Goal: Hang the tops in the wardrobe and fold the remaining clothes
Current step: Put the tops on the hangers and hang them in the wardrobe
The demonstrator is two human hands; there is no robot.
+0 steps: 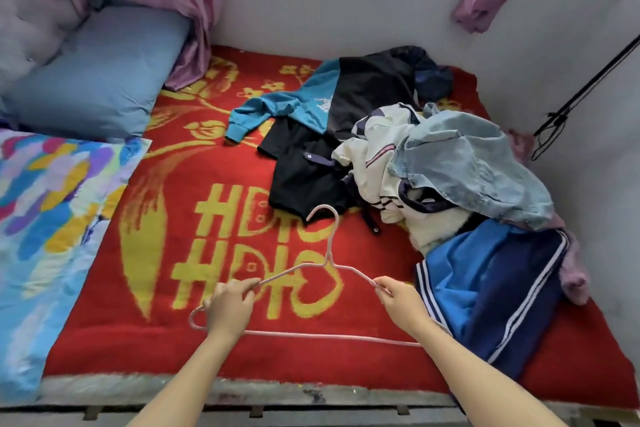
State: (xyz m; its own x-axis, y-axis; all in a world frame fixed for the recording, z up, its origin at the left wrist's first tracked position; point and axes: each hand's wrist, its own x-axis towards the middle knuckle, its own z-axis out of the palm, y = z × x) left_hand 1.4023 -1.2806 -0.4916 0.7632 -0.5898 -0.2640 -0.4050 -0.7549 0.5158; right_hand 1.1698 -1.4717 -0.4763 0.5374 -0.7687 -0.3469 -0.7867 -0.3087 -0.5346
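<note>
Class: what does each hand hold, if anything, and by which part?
One pink hanger: the left hand grips its left sloping arm, the right hand pinches the right arm's outer end.

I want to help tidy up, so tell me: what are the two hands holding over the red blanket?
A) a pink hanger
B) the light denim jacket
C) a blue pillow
A: the left hand and the right hand each grip one side of the thin pink hanger, which has no clothes on it.
</note>
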